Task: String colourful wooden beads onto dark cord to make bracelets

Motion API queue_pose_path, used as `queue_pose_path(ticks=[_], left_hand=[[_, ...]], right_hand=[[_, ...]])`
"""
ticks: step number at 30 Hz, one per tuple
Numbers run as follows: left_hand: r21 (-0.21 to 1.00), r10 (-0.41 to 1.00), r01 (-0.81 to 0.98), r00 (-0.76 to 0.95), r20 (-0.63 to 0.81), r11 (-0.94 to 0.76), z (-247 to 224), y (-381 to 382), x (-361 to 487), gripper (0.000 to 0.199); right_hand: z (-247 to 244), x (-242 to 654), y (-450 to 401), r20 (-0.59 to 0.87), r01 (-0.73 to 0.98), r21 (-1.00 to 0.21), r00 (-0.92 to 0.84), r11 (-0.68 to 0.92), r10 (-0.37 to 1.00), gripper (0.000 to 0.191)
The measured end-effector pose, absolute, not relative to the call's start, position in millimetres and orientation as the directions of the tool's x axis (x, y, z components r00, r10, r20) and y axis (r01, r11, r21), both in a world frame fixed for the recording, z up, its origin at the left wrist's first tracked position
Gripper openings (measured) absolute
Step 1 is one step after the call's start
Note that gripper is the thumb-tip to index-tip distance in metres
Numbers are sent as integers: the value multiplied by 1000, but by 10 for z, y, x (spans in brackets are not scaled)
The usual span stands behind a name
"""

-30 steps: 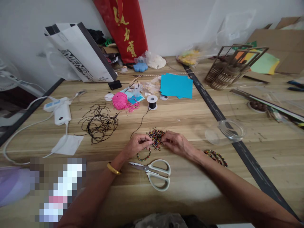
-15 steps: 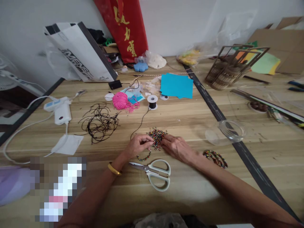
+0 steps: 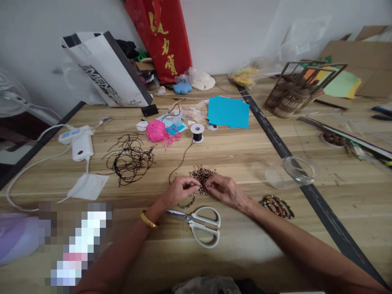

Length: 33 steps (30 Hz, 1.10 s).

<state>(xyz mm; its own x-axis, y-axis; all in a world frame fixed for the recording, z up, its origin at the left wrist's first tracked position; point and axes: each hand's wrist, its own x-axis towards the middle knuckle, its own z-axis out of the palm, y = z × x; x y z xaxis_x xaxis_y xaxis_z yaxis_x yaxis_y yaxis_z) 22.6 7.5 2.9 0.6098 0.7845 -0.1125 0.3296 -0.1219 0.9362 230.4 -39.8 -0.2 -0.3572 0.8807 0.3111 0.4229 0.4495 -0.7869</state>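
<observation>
Left hand: pinching narrow, thumb and forefinger meeting, the left hand point(image 3: 183, 191) seeming to be holding the upper end of a strand of beads point(image 3: 187, 205) (the fingers are covering that end).
Right hand: also pinching narrow, the right hand point(image 3: 226, 190) facing the left with only a slim gap lying between the two sets of fingertips; whether a bead is sitting in the pinch is too small to tell.
Loose multicoloured beads: spreading in a heap point(image 3: 202, 173) just beyond the fingertips, lying far and right of the left hand, far and left of the right hand; both are reaching its near edge, neither clearly nearer.
Strand's line: curving in an arc on the near side of the left hand, its right end rising toward those fingers.
Scissors: lying nearer than the strand, the pale-handled scissors point(image 3: 199, 224) are pointing their blades left.
Black cord spool: standing beyond the heap, the spool point(image 3: 197, 134) is trailing cord near and left.
Beaded bracelets: resting to the right, the bracelets point(image 3: 278, 206) are lying beside the right forearm.
</observation>
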Motion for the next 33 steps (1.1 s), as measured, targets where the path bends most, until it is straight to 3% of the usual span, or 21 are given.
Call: queue_pose_path(ticks=[9, 33], left_hand=[[913, 778, 350, 625, -61, -209, 51, 71, 227, 22], [886, 763, 411, 637, -109, -216, 199, 28, 252, 23]], right_hand=[[-16, 2244, -417, 162, 214, -951, -275, 225, 948, 20], [-27, 2227, -402, 90, 105, -987, -291, 125, 952, 22]])
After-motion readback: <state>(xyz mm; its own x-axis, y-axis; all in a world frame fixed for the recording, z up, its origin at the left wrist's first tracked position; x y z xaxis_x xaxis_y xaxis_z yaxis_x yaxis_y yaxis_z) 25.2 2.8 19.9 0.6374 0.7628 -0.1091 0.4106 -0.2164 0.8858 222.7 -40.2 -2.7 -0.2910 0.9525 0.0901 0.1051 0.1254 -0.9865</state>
